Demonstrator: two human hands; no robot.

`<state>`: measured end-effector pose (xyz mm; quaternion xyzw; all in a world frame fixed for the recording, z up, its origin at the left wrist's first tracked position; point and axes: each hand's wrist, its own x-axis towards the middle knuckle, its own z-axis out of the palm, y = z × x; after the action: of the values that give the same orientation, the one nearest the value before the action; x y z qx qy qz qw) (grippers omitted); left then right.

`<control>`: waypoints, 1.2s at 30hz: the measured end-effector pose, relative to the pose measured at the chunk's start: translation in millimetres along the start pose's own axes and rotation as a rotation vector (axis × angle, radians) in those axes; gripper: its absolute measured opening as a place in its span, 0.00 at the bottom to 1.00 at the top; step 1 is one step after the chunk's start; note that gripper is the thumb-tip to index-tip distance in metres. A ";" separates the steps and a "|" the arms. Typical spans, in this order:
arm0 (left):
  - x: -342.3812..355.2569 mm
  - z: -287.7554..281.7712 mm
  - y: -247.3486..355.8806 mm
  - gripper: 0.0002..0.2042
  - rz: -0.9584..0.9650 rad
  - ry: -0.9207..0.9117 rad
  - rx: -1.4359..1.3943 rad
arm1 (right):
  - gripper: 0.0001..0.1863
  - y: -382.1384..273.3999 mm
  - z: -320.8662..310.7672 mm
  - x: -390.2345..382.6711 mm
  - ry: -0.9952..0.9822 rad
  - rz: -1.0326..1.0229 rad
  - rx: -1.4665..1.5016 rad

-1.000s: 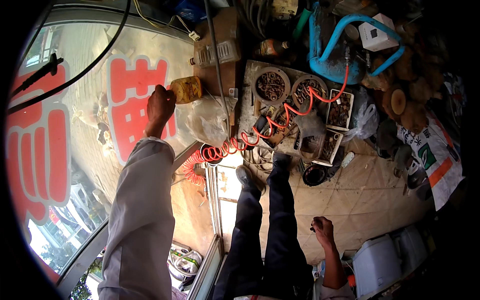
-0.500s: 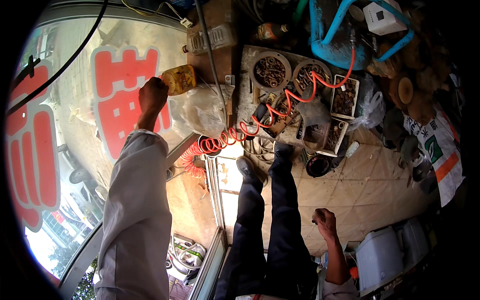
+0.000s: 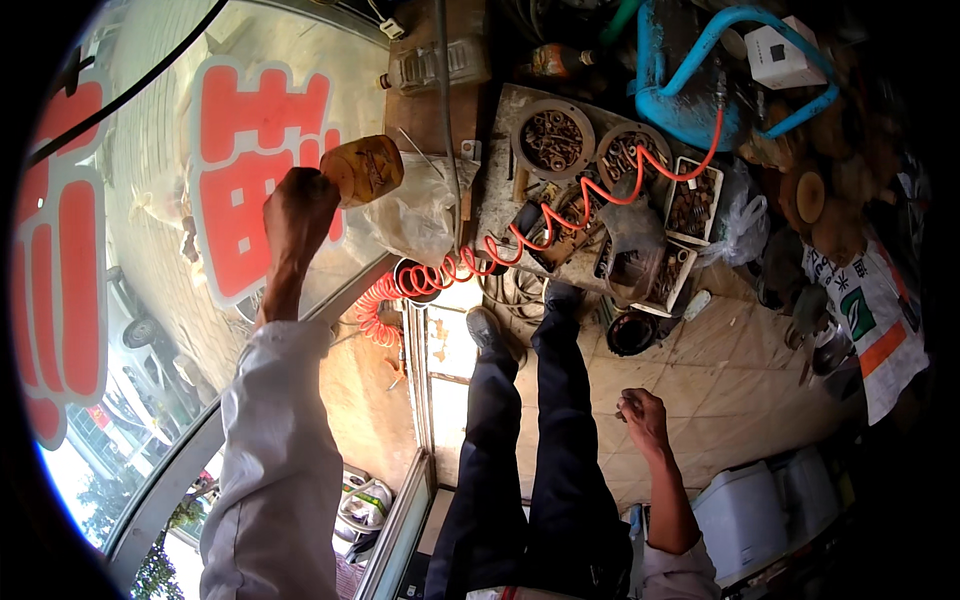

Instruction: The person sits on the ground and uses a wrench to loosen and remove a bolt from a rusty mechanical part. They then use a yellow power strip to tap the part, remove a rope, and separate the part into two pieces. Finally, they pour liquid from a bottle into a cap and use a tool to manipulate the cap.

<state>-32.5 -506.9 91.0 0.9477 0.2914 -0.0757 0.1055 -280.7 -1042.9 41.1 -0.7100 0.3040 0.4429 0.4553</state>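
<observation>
My left hand (image 3: 300,208) is raised at the upper left, its fingers closed on the near end of a yellow translucent jar (image 3: 370,170). The jar lies tilted on its side in the grip, with a printed label on its wall. Just below it is a crumpled clear plastic bag (image 3: 415,215). My right hand (image 3: 643,418) hangs at the lower right over the tiled floor, fingers curled together. Whatever those fingers hold, if anything, is too small and dark to make out.
A glass window (image 3: 150,230) with red lettering stands at left. A coiled red air hose (image 3: 545,235) crosses before a low bench with round trays of metal parts (image 3: 553,140). A blue tubular frame (image 3: 665,100) stands behind. Grey bins (image 3: 745,515) sit at lower right.
My left hand and the jar shift slightly within the view as the whole picture moves. My right hand has risen a little and turned, its fingers still curled.
</observation>
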 end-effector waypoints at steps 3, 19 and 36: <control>-29.8 -12.5 -5.9 0.13 0.072 0.011 -0.042 | 0.14 -22.3 11.5 12.0 -0.028 -0.037 0.021; -229.1 -18.0 -26.0 0.15 -0.170 -0.042 -0.360 | 0.12 -201.2 72.8 109.4 -0.121 -0.512 -0.416; -318.4 -4.5 -20.1 0.13 -0.269 -0.130 -0.476 | 0.17 -211.3 116.7 125.1 -0.257 -0.459 -0.806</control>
<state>-304.2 -660.4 157.6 0.8422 0.4169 -0.0792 0.3326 -92.5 -855.0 -15.1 -0.8183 -0.1152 0.4975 0.2637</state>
